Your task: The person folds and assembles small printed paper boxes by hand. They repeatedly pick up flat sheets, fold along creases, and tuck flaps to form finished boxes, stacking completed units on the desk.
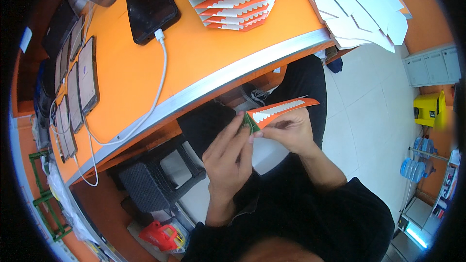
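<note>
The orange table (208,58) bore stacked cartons (238,6), seemingly parked within reach. In the head view, off the table's near edge, your right hand (295,130) gripped an orange-and-white carton (285,110) while your left hand (228,153) pinched its green end, apparently steadying it.
</note>
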`<state>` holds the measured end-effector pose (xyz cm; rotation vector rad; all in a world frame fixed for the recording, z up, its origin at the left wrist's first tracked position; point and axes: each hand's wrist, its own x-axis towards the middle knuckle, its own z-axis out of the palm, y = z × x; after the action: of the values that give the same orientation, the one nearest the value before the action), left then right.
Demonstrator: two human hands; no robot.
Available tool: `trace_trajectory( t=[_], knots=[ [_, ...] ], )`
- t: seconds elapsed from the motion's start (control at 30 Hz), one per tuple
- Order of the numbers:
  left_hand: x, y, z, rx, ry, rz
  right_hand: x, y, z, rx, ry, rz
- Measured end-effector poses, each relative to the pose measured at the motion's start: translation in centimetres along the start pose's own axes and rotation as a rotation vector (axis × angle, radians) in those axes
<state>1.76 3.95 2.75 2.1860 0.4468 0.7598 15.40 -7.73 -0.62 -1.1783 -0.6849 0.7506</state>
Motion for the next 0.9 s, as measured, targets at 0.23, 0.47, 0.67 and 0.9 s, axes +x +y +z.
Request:
trace_trajectory(
  t=[0.23,0.47,0.67,0.9],
  knots=[
    [-0.6,0.1,0.9,0.040,0.039,0.017,0.0,0.5,0.0,0.153,-0.008,-0.038],
    [-1.2,-1.0,1.6,-0.205,0.248,0.008,0.0,-1.0,0.9,-0.040,-0.156,-0.076],
    [-1.3,-0.8,1.8,0.001,0.260,0.055,-0.7,-2.1,2.5,-0.411,-0.067,-0.182],
    [-1.7,-0.3,3.4,-0.902,0.431,-0.243,-1.6,-0.8,2.8,-0.328,0.058,-0.144]
  ],
)
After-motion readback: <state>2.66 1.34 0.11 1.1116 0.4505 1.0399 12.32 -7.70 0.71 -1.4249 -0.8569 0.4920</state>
